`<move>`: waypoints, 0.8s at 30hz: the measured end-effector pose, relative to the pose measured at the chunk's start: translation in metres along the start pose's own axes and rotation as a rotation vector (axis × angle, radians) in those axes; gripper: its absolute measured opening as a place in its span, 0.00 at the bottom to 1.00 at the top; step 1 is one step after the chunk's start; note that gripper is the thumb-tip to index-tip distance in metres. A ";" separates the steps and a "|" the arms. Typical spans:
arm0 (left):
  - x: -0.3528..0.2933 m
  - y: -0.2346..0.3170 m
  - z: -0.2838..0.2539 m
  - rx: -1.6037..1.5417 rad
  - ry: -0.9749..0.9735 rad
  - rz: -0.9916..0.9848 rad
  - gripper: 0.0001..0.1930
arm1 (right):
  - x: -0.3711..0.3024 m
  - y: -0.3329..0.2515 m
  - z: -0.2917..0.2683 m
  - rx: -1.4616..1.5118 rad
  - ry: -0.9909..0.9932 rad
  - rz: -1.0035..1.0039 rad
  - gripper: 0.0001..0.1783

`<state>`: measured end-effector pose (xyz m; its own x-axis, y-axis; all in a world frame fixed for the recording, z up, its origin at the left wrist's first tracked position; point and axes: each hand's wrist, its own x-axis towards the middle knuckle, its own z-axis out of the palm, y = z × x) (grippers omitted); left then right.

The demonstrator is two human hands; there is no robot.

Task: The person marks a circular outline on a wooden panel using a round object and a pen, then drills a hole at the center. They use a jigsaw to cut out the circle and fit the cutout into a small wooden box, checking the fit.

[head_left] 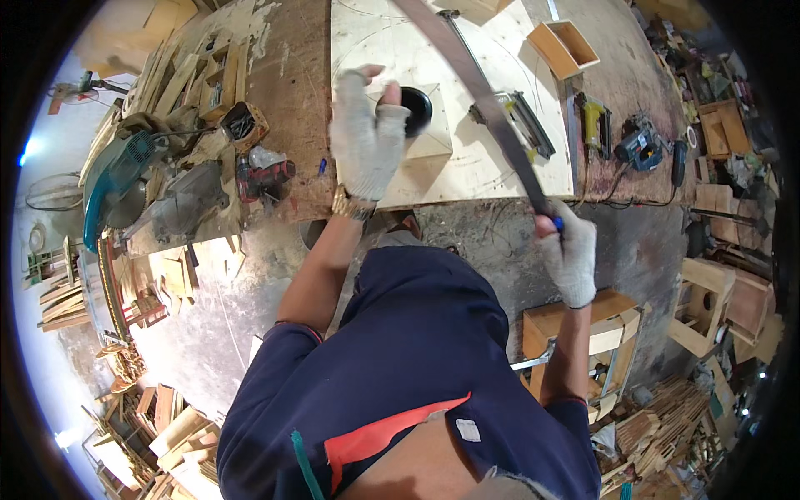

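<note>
My left hand [367, 137], in a whitish glove with bare fingertips, is over the pale plywood sheet [500, 179] on the bench. Its thumb and forefinger are apart, and nothing shows between them. Just right of the thumb is a round black cup-like piece [422, 112] on a small light wooden block [435, 143]. My gloved right hand [571, 254] is closed around the near end of a long, flat brownish strip [487, 104], which rises at a slant across the sheet. A small blue bit [558, 223] shows by the right thumb; I cannot tell what it is.
Nail guns [529, 125] lie right of the strip, near an open wooden box [564, 48] and a blue jigsaw [639, 143]. Leftward are a red drill [265, 173], a teal circular saw [121, 179] and a bin of fasteners [244, 125]. Wooden frames [612, 321] stand below the bench.
</note>
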<state>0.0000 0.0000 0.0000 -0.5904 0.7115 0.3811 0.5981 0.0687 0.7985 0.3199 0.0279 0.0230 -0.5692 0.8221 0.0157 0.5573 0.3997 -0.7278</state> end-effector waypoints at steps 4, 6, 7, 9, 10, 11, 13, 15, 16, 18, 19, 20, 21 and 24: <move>0.022 -0.081 0.056 0.484 -0.088 0.182 0.25 | 0.021 0.040 -0.006 -0.022 -0.048 0.146 0.12; 0.018 -0.101 0.076 0.575 -0.098 0.199 0.28 | 0.024 0.061 -0.007 -0.027 -0.080 0.195 0.14; 0.017 -0.106 0.084 0.582 -0.113 0.188 0.29 | 0.026 0.069 -0.010 -0.042 -0.101 0.204 0.15; 0.014 -0.113 0.096 0.611 -0.130 0.158 0.30 | 0.033 0.081 -0.017 -0.064 -0.142 0.217 0.16; 0.013 -0.115 0.101 0.631 -0.131 0.138 0.29 | 0.039 0.087 -0.022 -0.121 -0.177 0.206 0.16; 0.011 -0.117 0.105 0.652 -0.132 0.115 0.29 | 0.046 0.092 -0.028 -0.179 -0.215 0.192 0.16; 0.014 -0.116 0.108 0.708 -0.117 0.120 0.28 | 0.063 0.097 -0.040 -0.239 -0.279 0.170 0.16; 0.015 -0.113 0.111 0.759 -0.105 0.103 0.27 | 0.079 0.104 -0.050 -0.235 -0.328 0.156 0.16; 0.015 -0.112 0.112 0.776 -0.125 0.102 0.27 | 0.086 0.113 -0.055 -0.239 -0.342 0.117 0.16; 0.016 -0.112 0.110 0.818 -0.169 0.104 0.26 | 0.099 0.136 -0.066 -0.236 -0.368 0.038 0.15; 0.016 -0.112 0.109 0.851 -0.167 0.108 0.25 | 0.109 0.146 -0.071 -0.237 -0.413 0.047 0.15; 0.017 -0.112 0.110 0.882 -0.167 0.112 0.24 | 0.120 0.156 -0.078 -0.238 -0.459 0.057 0.14; 0.017 -0.113 0.110 0.916 -0.174 0.124 0.24 | 0.129 0.166 -0.080 -0.232 -0.500 0.073 0.13; 0.017 -0.115 0.112 1.009 -0.189 0.112 0.23 | 0.162 0.190 -0.087 -0.212 -0.593 -0.018 0.08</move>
<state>-0.0185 0.0825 -0.1378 -0.4605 0.8422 0.2804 0.8723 0.4879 -0.0331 0.3858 0.2720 -0.0530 -0.7840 0.4744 -0.4004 0.6178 0.5329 -0.5782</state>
